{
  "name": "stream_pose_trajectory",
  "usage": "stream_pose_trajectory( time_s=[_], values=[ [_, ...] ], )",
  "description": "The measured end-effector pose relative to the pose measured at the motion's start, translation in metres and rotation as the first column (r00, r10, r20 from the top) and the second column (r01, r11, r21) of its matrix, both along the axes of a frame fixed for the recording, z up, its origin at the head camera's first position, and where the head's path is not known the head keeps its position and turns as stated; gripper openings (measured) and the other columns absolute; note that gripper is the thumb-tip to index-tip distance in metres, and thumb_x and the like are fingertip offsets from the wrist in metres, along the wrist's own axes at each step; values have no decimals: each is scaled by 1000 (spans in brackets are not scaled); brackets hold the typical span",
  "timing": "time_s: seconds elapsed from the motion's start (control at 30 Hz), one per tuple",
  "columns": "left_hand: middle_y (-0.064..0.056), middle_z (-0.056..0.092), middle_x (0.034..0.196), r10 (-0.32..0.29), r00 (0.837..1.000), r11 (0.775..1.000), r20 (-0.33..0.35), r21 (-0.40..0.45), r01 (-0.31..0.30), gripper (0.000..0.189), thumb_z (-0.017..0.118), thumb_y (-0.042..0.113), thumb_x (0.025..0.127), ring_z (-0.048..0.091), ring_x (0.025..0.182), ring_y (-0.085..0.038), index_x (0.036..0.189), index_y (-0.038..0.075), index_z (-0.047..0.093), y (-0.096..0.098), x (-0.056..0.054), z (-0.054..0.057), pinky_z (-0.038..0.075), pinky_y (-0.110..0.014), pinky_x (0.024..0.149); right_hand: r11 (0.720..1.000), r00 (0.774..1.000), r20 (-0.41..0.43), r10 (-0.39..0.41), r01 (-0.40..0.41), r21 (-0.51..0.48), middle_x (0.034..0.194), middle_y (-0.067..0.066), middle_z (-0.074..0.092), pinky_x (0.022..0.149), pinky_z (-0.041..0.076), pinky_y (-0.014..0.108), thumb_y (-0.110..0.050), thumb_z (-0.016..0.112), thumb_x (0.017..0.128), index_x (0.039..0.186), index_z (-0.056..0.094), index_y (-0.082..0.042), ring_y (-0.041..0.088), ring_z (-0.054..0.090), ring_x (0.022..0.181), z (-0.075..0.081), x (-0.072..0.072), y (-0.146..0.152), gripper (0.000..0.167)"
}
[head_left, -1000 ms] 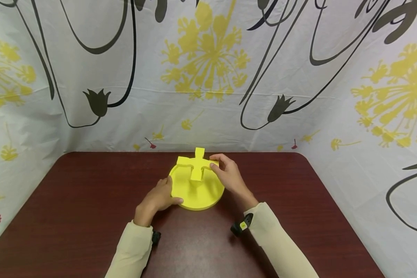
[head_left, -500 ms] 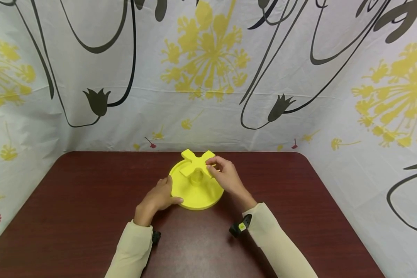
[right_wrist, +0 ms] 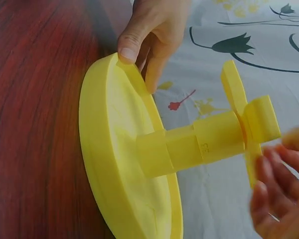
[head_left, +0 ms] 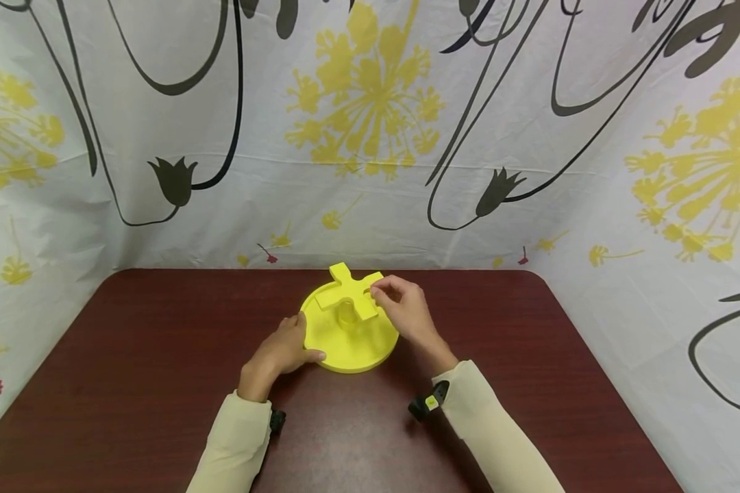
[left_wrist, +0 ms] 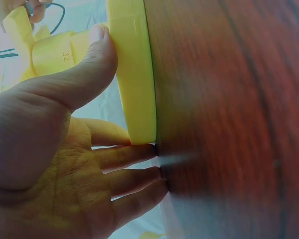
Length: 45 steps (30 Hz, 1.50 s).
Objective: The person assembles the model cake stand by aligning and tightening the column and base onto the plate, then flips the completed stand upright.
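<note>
A yellow cross-shaped knob (head_left: 345, 294) tops a stepped cylindrical stem (right_wrist: 189, 143), which rises from the middle of a round yellow base (head_left: 351, 352) with a raised rim. The base lies on the table. My left hand (head_left: 280, 348) holds the base at its left side; in the left wrist view the thumb (left_wrist: 97, 59) lies over the rim and the other fingers reach along its outer side. With thumb and index finger, my right hand (head_left: 403, 308) pinches one arm of the knob; its fingers are partly blurred in the right wrist view.
The dark red-brown table (head_left: 160, 356) stretches out around the base. A white sheet (head_left: 253, 137) with yellow and dark flower prints hangs behind the table and at both sides. Each wrist wears a black strap (head_left: 428, 400).
The knob has turned on its stem, so its arms point in other directions than before. My right fingers have shifted slightly with it. The left hand and the base have stayed put.
</note>
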<state>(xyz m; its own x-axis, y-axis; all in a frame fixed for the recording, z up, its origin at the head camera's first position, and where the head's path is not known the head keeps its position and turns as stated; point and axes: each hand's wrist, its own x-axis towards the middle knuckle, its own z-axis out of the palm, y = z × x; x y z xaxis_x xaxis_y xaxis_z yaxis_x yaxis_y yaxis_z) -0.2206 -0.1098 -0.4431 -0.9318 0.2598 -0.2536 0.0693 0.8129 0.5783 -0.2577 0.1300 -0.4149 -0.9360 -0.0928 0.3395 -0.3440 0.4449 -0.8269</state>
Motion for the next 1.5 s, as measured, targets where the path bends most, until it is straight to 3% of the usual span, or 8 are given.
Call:
stream_pose_trajectory(
  time_s=[0.13,0.3,0.37,0.47,0.73,1.0,1.33,1.5],
  values=[
    [-29,20,160,-1,1000,1000,0,2,1,96,72,32,92,19,148,-46,155,-10,12,0,0,1,29,-58,113,996,996,-38,-86,86,-20,100,9,69,74,52,29,-14,68,94,107,72,-5,21,63,85,0,-3,3,16],
    [-29,20,160,-2,1000,1000,-2,-7,2,96,72,32,92,19,148,-46,155,-10,12,0,0,0,30,-58,113,1000,995,101,24,-25,4,136,11,56,99,49,45,-18,62,98,137,55,-6,26,55,124,-2,-6,6,41],
    [-30,20,160,-4,1000,1000,-3,-10,4,96,72,33,92,20,147,-46,155,-10,12,1,-1,0,30,-58,113,997,986,148,72,-70,-23,143,12,53,105,45,49,-17,61,99,142,50,-5,28,52,131,-4,-7,6,46],
    [-30,19,160,-5,1000,1000,-4,-10,5,96,72,33,92,20,148,-45,155,-10,12,0,-1,-1,30,-57,113,995,983,161,92,-84,-56,142,14,53,106,44,49,-15,60,99,141,51,-2,30,54,129,-4,-7,5,44],
    [-30,19,160,-1,1000,1000,-6,4,1,96,72,31,92,19,148,-45,155,-10,11,-1,0,-1,30,-57,113,999,991,127,40,-36,-32,129,16,60,100,47,47,-13,62,98,127,62,-5,29,59,115,-3,-6,4,30],
    [-29,18,160,-7,1000,1000,-3,-4,7,95,71,32,93,19,148,-45,155,-10,11,-1,1,-1,29,-57,114,995,990,121,76,-68,-73,118,15,66,75,53,29,-8,63,96,121,65,-2,28,62,100,-5,0,-2,25],
    [-28,19,160,-2,1000,1000,1,-7,2,96,71,32,93,18,149,-44,155,-10,11,0,-1,-4,29,-56,115,986,983,164,87,-61,-158,125,17,65,70,49,25,-8,61,99,121,65,0,27,59,103,-5,7,-6,24],
    [-28,19,161,3,1000,1000,-2,-2,-3,97,72,32,92,18,149,-44,155,-10,11,0,-2,-5,28,-56,115,987,982,164,89,-64,-148,125,22,63,69,48,22,-4,59,98,121,62,6,31,59,104,7,15,-11,25]
  ],
)
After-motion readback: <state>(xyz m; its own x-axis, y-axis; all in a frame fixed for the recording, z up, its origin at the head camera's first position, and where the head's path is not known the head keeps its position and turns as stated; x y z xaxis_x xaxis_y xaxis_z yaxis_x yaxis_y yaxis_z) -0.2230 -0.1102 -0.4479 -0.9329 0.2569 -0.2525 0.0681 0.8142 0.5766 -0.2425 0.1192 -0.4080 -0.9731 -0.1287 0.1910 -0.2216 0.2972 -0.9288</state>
